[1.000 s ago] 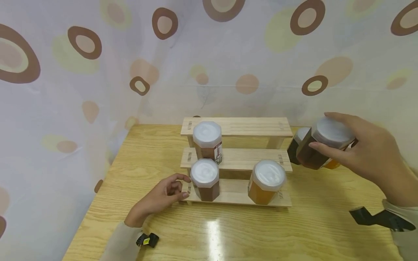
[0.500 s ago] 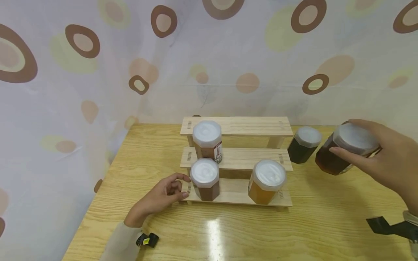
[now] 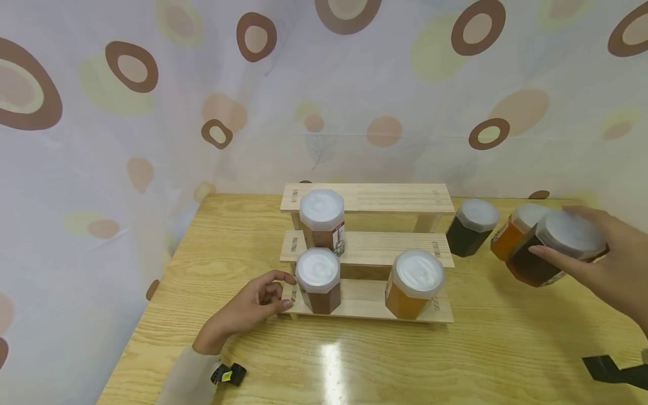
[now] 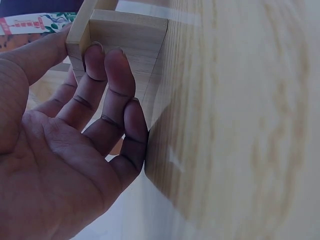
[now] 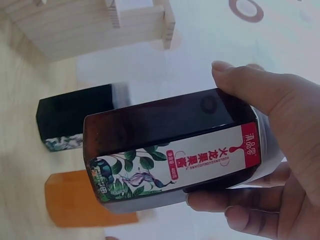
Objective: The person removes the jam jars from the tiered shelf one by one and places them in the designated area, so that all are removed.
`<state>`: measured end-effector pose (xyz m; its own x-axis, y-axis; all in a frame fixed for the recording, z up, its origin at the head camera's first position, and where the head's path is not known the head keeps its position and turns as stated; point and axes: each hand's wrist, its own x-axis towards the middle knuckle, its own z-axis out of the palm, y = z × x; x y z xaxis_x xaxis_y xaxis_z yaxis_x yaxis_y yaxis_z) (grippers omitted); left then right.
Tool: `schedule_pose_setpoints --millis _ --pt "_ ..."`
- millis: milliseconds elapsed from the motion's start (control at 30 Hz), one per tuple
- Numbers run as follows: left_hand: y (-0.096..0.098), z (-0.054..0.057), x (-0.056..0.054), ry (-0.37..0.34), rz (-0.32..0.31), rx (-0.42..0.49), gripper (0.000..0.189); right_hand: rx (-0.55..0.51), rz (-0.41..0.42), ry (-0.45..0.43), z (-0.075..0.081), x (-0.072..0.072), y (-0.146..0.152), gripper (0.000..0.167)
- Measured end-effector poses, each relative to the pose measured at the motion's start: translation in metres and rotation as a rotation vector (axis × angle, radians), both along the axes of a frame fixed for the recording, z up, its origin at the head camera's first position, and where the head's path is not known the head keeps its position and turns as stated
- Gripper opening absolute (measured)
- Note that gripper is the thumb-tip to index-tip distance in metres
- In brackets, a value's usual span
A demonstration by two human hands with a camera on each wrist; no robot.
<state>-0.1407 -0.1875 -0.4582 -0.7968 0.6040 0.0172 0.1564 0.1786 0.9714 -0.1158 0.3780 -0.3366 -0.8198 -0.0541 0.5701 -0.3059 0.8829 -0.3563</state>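
Note:
My right hand (image 3: 612,253) grips a jam jar (image 5: 170,150) with dark red contents near its white lid, tilted and lifted above the table at the right. A label with leaves and Chinese print faces the right wrist camera. My left hand (image 3: 248,306) holds the left end of the three-step wooden shelf (image 3: 361,292) at its lowest board, thumb and fingers at the wood. On that board stand a brown jar (image 3: 321,295) at the left and an amber jar (image 3: 407,298) at the right. Another brown jar (image 3: 320,233) stands on the middle board.
Right of the shelf, a dark jar (image 3: 466,236) and an orange jar (image 3: 506,236) stand on the wooden table (image 3: 253,371). The held jar partly covers the orange one in the head view. A patterned cloth (image 3: 354,84) hangs behind the table.
My right hand has carried the dark red jar rightward and slightly lower, away from the shelf, uncovering the dark jar and part of the orange one. My left hand stays at the shelf end.

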Motion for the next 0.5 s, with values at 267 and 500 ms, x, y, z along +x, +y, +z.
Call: schedule_pose_setpoints --millis 267,500 --pt "0.0 0.001 0.0 0.01 0.0 -0.003 0.038 0.0 0.006 0.005 -0.02 0.003 0.011 0.082" --pt "0.0 0.001 0.001 0.009 0.0 -0.008 0.038 0.014 -0.025 -0.055 -0.031 0.008 0.016 0.088"
